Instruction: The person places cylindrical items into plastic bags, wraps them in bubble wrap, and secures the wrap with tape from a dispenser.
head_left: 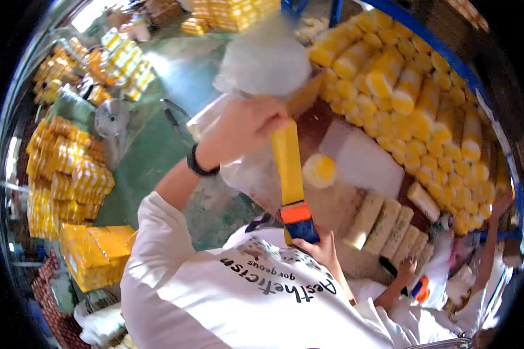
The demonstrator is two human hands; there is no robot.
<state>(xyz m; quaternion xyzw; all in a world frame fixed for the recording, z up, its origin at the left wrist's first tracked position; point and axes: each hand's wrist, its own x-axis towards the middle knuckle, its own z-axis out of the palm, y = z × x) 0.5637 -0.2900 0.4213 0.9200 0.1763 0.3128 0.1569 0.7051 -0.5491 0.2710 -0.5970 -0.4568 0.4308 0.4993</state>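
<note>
A long yellow handle with an orange band and a blue end stands upright in front of my white T-shirt. My right hand grips it from below at the blue end. My left hand, with a black band on the wrist, is raised and closed around the top of the yellow handle and a clear plastic bag. The bag is blurred above the hand and hangs down beside the handle. A single yellow-and-white roller lies just right of the handle.
A big heap of yellow-and-white rollers fills the table at the right, inside a blue frame. Several cream rollers lie in a row below it. Another person's hand and arm work at the lower right. Stacked yellow packs and boxes stand on the green floor at the left.
</note>
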